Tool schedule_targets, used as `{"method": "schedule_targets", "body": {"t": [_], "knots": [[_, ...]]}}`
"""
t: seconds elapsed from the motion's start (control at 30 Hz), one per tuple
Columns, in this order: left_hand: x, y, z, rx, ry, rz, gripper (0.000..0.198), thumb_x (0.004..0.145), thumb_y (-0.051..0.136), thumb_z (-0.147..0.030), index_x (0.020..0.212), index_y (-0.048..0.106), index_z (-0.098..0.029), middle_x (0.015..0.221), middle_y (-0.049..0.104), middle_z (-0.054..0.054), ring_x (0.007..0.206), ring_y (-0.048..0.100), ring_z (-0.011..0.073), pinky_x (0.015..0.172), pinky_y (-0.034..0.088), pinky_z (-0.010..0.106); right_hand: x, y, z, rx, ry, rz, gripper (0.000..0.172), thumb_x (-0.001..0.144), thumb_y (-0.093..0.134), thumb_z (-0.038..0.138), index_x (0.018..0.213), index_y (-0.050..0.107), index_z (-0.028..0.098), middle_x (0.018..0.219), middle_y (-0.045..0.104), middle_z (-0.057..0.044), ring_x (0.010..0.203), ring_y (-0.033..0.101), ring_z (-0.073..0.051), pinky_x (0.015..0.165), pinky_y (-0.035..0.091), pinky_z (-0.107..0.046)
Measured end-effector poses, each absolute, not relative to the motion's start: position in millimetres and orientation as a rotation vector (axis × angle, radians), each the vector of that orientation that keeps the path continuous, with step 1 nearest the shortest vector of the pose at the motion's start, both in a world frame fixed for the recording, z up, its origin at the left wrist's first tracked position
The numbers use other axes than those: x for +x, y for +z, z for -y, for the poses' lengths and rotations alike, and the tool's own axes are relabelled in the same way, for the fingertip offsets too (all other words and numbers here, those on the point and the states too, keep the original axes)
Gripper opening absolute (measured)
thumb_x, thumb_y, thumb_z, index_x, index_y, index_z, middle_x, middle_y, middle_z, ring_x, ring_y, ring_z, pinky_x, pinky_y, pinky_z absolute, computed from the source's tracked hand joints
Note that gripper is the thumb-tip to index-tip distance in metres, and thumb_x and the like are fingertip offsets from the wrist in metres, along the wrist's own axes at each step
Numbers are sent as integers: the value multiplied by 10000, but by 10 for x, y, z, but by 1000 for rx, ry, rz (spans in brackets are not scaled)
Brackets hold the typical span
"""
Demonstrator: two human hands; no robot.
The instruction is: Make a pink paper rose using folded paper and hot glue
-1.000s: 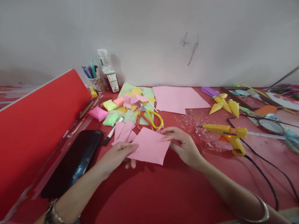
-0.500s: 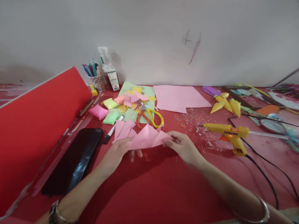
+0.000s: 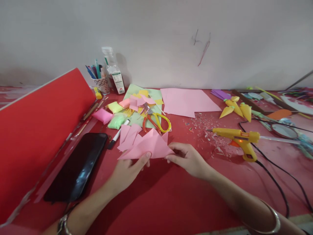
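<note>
A pink paper square, folded into a triangle [image 3: 149, 148], lies on the red table [image 3: 171, 195] in front of me. My left hand [image 3: 128, 171] presses its lower edge with fingers stretched over the fold. My right hand [image 3: 188, 160] pinches the triangle's right corner. More folded pink pieces [image 3: 129, 135] lie just behind it.
A black phone [image 3: 78, 166] lies at the left beside a tilted red board [image 3: 36, 130]. Scissors [image 3: 157, 122], clay packets [image 3: 110, 116], a pen cup [image 3: 101, 83] and a pink sheet [image 3: 188, 102] sit behind. A yellow glue gun [image 3: 241, 138] with cable is at the right.
The flat pink square has been folded over into a triangle and laid down on the table. Both hands moved slightly nearer to me along its lower edge.
</note>
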State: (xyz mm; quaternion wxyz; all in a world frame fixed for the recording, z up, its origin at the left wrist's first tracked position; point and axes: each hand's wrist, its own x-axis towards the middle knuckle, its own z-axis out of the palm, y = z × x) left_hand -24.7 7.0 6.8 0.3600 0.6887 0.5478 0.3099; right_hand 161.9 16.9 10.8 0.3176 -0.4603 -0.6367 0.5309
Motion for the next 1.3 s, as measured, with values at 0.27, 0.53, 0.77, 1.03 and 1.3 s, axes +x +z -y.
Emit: {"method": "schedule_targets", "body": {"t": [0.27, 0.53, 0.77, 1.03, 1.3], "knots": [[-185, 104, -110, 1539, 939, -1413, 310, 680, 454, -357, 430, 501, -179, 418, 519, -34, 402, 487, 90, 463, 417, 193, 1608, 37, -206, -1134, 1374, 1424, 109, 673, 556, 228, 752, 506, 171, 647, 520, 37, 559, 503, -58, 571, 433, -195], [-124, 102, -36, 1413, 1010, -1316, 275, 679, 484, -333, 465, 521, -164, 352, 420, -69, 327, 411, 58, 368, 371, 159, 1545, 41, -157, -1090, 1515, 1552, 118, 698, 551, 262, 753, 518, 162, 591, 545, 26, 519, 519, -70, 519, 432, -199], [-116, 108, -9, 1498, 1020, -1261, 235, 658, 490, -270, 445, 494, -171, 375, 447, -65, 349, 412, 52, 361, 370, 136, 1531, 1, -107, -1002, 1514, 1564, 123, 719, 534, 277, 702, 547, 156, 637, 561, 8, 562, 521, -69, 581, 465, -205], [-117, 63, 0, 1615, 993, -1167, 157, 664, 492, -212, 520, 525, -160, 458, 494, -60, 434, 440, 56, 421, 377, 126, 1520, 16, -120, -984, 1420, 1692, 99, 748, 504, 224, 735, 570, 152, 686, 596, 5, 604, 531, -70, 588, 450, -183], [-160, -18, -2, 1731, 882, -1158, 123, 660, 456, -216, 583, 528, -151, 560, 519, -33, 548, 483, 96, 502, 416, 170, 1513, -18, -103, -938, 1321, 1813, 116, 750, 534, 209, 825, 609, 161, 867, 657, -25, 846, 590, -130, 765, 454, -246]]}}
